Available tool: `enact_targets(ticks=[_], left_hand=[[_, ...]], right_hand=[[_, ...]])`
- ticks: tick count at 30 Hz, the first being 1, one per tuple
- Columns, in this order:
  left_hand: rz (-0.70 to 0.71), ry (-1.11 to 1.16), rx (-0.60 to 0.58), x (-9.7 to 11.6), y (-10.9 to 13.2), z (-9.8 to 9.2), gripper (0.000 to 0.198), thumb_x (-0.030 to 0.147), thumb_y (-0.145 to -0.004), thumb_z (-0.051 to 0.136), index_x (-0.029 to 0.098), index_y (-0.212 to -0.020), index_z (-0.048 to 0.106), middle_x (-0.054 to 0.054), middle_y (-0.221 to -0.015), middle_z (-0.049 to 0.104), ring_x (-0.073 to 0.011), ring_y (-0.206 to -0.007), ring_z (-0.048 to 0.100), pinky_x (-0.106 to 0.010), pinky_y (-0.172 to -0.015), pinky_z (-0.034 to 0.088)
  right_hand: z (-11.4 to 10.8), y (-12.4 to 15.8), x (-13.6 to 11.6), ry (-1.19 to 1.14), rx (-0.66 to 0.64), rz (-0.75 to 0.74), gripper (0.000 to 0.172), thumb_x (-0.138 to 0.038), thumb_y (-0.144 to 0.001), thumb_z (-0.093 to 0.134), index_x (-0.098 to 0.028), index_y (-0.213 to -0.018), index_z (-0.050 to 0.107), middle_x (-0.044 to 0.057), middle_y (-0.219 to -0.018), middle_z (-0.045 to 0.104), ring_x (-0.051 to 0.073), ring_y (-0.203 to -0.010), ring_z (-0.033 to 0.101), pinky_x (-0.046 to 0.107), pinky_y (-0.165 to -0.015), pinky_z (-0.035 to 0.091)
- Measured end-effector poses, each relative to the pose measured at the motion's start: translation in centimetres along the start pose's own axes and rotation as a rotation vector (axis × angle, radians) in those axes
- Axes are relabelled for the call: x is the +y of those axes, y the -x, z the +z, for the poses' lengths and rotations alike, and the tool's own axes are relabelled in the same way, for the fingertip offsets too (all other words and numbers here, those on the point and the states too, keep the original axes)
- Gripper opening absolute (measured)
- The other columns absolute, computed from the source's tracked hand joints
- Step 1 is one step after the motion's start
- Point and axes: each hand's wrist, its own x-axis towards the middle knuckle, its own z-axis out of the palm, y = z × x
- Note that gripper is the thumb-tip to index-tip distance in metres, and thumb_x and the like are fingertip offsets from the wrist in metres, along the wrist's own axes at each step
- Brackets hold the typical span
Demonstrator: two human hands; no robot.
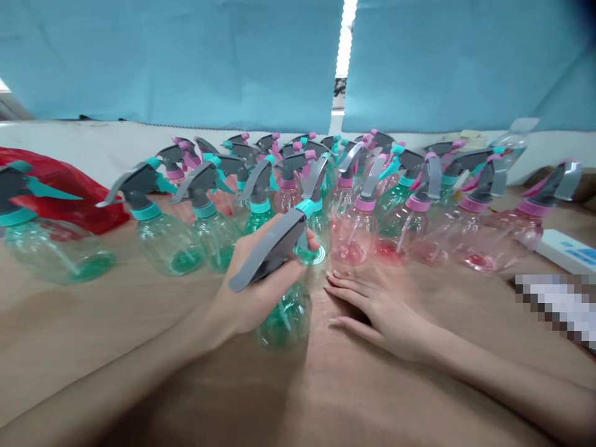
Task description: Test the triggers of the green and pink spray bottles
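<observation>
My left hand (254, 292) is wrapped around the neck of a clear green spray bottle (285, 316) with a grey trigger head and teal collar, standing on the brown table (139, 323). My right hand (377, 307) lies flat on the table just right of that bottle, fingers stretched out and holding nothing. Behind both hands stand several more spray bottles: green ones (167, 239) toward the left, pink ones (361, 233) toward the right.
A red plastic bag (60, 192) lies at the far left behind a green bottle (51, 245). A white and blue box (565, 248) sits at the right edge. A white ledge and blue curtains (186, 62) close off the back.
</observation>
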Motion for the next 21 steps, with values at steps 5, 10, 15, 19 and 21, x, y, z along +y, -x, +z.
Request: enact_targets(ticks=[5,10,15,19,21], left_hand=[[0.042,0.020,0.025,-0.70,0.07,0.17,0.021,0.010,-0.077,0.049,0.024,-0.089,0.059,0.005,-0.075,0.056,-0.0093,-0.053,0.037,-0.028,-0.057,0.036],[0.063,0.046,0.023,-0.77,0.23,0.06,0.013,0.015,-0.079,0.050,0.024,-0.084,0.057,0.003,-0.082,0.058,-0.0128,-0.066,0.050,-0.028,-0.058,0.036],[0.012,0.047,0.011,-0.53,0.21,-0.04,0.020,0.017,-0.079,0.053,0.027,-0.094,0.061,0.003,-0.086,0.061,-0.0142,-0.068,0.054,-0.029,-0.064,0.042],[-0.033,-0.017,0.053,-0.07,0.05,0.37,0.035,0.018,-0.080,0.052,0.027,-0.113,0.060,0.002,-0.083,0.063,-0.0167,-0.073,0.060,-0.031,-0.069,0.046],[-0.049,-0.039,0.052,0.12,-0.01,0.49,0.036,0.020,-0.080,0.052,0.026,-0.115,0.060,0.003,-0.076,0.061,-0.0165,-0.067,0.057,-0.030,-0.064,0.044]], right_hand=[[-0.04,-0.02,-0.04,0.003,0.007,-0.003,0.057,-0.051,-0.095,0.050,-0.022,-0.143,0.046,0.011,-0.147,0.047,0.029,-0.136,0.042,0.052,-0.110,0.037],[-0.08,-0.04,0.01,0.003,0.001,-0.003,0.057,-0.052,-0.095,0.050,-0.022,-0.143,0.045,0.011,-0.148,0.046,0.029,-0.136,0.042,0.052,-0.110,0.037],[-0.11,-0.06,-0.05,0.023,-0.024,0.010,0.060,-0.054,-0.095,0.047,-0.017,-0.143,0.046,0.012,-0.149,0.045,0.028,-0.137,0.040,0.051,-0.111,0.036],[-0.12,-0.07,-0.11,0.035,-0.021,0.011,0.060,-0.055,-0.096,0.045,-0.018,-0.143,0.045,0.011,-0.149,0.045,0.028,-0.137,0.040,0.051,-0.112,0.036],[-0.13,-0.08,-0.12,0.036,-0.022,0.011,0.060,-0.054,-0.096,0.045,-0.018,-0.144,0.045,0.011,-0.149,0.045,0.027,-0.138,0.040,0.050,-0.112,0.035]])
